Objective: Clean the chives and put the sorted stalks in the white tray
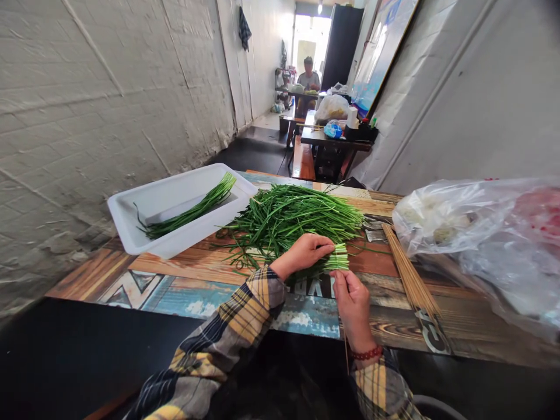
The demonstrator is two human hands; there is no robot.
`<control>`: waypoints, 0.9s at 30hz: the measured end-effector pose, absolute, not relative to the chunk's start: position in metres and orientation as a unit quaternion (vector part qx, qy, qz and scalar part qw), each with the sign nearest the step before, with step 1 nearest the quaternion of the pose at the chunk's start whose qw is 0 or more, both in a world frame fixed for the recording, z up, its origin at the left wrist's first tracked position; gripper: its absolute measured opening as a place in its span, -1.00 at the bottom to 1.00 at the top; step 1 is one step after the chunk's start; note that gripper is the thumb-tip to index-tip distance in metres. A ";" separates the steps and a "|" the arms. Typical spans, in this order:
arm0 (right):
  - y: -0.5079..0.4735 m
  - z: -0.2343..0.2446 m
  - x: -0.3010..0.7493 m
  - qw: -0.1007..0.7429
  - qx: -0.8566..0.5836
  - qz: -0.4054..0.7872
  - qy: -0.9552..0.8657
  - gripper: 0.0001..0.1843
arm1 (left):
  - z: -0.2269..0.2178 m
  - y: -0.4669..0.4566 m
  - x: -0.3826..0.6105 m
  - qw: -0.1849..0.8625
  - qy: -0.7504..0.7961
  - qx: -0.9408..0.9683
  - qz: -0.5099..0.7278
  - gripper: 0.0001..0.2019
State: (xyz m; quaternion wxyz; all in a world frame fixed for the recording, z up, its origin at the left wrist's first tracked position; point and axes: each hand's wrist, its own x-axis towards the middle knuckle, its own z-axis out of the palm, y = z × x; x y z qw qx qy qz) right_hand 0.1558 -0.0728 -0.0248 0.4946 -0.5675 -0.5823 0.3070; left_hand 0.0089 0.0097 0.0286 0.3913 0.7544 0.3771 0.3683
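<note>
The left hand (306,252) lies over a small bunch of chives (338,256), fingers curled down on it and pinning it to the bench (184,280). The bunch's pale cut ends stick out to the right of the fingers. The right hand (353,303) sits just below those cut ends, its fingertips touching them. Its fingers are pinched on a thin stick (346,353) that runs down past the wrist. A red bead bracelet (367,353) circles that wrist, and both arms wear yellow and grey plaid sleeves.

Just behind the left hand, a large loose pile of chives (293,216) is spread across the patterned wooden bench. To the right of the hands lies a bundle of skewers (409,274), pointing away from the viewer. Beyond it, at the right edge, are crumpled clear plastic bags (459,216); what they hold is blurred.

To the left of the pile stands a white tray (144,201) with 1 slim sheaf of chives (192,211) lying slantwise in it.

Far down the narrow room, a person (308,76) sits at another table.
</note>
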 end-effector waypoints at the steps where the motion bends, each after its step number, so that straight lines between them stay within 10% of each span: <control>1: -0.073 -0.025 0.156 0.492 -0.571 0.306 -0.582 -0.55 | 0.028 0.010 0.009 0.402 0.371 0.753 0.365 -0.71; 27: -0.072 -0.032 0.158 0.466 -0.547 0.393 -0.573 -0.57 | 0.029 0.008 0.004 0.456 0.348 0.743 0.344 -0.63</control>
